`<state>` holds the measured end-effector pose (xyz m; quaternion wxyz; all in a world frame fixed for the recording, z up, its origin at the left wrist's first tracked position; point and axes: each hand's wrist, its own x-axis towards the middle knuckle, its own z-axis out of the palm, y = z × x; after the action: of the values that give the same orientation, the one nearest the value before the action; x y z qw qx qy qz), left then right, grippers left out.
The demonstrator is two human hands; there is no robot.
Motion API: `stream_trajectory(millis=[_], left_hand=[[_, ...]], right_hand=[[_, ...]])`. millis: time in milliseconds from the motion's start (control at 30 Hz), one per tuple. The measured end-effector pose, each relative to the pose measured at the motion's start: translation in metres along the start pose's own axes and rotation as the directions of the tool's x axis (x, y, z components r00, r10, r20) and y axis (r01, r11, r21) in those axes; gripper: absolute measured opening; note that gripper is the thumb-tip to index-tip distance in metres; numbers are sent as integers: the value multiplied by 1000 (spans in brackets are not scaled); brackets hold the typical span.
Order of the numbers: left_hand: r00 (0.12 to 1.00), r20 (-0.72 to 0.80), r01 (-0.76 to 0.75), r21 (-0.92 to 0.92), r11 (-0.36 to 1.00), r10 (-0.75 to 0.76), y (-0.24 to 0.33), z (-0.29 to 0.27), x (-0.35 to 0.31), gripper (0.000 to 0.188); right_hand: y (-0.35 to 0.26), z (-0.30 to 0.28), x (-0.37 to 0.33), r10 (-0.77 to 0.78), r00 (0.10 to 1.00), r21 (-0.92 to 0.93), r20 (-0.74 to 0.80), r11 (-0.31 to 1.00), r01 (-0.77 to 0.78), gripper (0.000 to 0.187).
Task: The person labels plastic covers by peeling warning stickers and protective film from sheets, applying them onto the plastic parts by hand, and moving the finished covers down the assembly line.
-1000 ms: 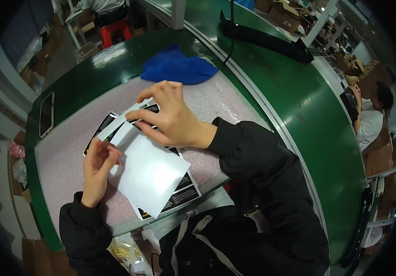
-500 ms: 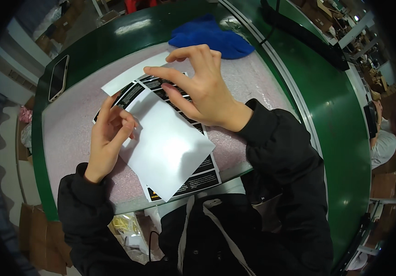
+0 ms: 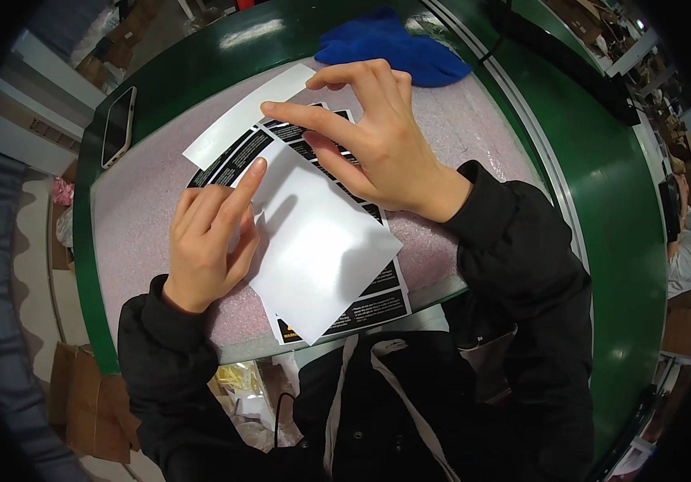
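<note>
Left hand point(image 3: 213, 241): index out, rest curled — left edge of white sheet point(image 3: 329, 249)
Right hand point(image 3: 384, 140): kinda wide — index at strip point(image 3: 237, 124) beyond sheet

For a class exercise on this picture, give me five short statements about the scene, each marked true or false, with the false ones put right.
1. The blue cloth lies farther from the person than the right hand. True.
2. The phone lies at the right of the picture. False: the phone lies at the left, on the green table.
3. The left hand has its index finger curled. False: the left hand has its index finger stretched out.
4. A white sheet covers part of the black-printed sheets. True.
5. The white strip lies at their near end. False: the white strip lies at their far end.
</note>
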<state>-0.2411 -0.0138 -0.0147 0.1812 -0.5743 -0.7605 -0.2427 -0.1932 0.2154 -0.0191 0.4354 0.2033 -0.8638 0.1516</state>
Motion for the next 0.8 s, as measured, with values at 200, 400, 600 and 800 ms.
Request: stream_trajectory(millis=[200,400,600,800], left_hand=[[998,-21,-48,96,994,51,0,-2,0,71],[998,43,-43,52,998,41,3,-6,0,63],[998,66,-24,50,998,20,5,-5,0,64],[999,38,-24,41,999,22,5,-3,1,69]], right_hand=[[0,0,-1,-6,1000,9,11,1000,6,46],[1,0,-1,-26,1000,22,-13,999,26,46],[-1,-1,-1,-28,1000,38,-9,999,28,44],[-3,-3,-1,-56,997,81,61,995,51,46]])
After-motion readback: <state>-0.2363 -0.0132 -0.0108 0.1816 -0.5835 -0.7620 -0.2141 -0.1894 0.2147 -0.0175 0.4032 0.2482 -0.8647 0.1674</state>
